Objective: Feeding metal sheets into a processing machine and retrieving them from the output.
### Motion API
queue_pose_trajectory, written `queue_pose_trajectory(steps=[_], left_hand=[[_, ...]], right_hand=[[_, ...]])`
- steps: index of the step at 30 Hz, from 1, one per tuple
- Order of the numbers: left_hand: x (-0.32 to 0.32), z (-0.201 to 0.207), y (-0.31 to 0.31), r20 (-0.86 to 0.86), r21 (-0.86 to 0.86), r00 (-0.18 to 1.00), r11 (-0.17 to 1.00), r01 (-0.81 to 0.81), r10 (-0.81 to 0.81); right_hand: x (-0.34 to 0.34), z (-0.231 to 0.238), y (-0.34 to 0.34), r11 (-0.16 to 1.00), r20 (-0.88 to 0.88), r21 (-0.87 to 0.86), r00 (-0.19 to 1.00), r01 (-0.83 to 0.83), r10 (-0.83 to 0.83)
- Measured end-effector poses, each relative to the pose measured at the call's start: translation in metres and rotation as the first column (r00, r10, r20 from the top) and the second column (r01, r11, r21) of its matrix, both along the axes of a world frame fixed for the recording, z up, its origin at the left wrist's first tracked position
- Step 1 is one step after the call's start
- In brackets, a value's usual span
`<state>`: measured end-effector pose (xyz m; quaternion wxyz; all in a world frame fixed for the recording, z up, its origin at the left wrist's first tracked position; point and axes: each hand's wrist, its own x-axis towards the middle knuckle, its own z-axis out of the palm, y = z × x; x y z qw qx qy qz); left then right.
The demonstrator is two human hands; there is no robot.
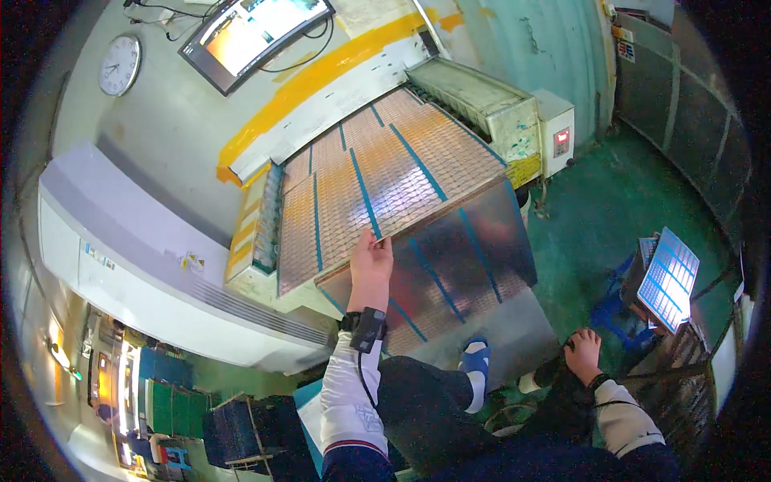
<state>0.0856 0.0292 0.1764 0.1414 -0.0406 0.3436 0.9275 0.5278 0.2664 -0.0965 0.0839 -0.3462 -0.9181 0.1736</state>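
Thin copper-coloured panels [353, 189] with a grid of small cells and blue stripes lie across the sloping bed of a machine. My left hand [372, 261] reaches up to their near edge, fingers and thumb pinched on the rim of one panel. Below that edge, a shiny metal front [450, 257] mirrors the blue stripes. My right hand [584, 355] rests on my right knee, holding nothing, its fingers spread and slightly bent. A black band with a small box and cable [369, 329] is strapped round my left wrist.
A control box with a red display [560, 140] stands at the machine's right side. More blue-striped panels [668, 279] are stacked on a blue stool [618, 313] at right. A long white unit [161, 249] runs along the left. Above hang a monitor [255, 36] and a clock [120, 66].
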Motion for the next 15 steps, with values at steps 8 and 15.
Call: queue_pose_trajectory(steps=[8, 15], left_hand=[[0.01, -0.002, 0.016, 0.023, 0.064, 1.0, 0.998, -0.011, 0.01], [0.008, -0.03, -0.025, -0.61, -0.574, 0.464, -0.045, -0.818, -0.642]], right_hand=[[-0.002, 0.012, -0.002, 0.999, 0.038, -0.028, 0.999, -0.021, 0.022], [0.006, 0.022, 0.005, 0.974, -0.199, 0.177, 0.964, -0.141, 0.176]])
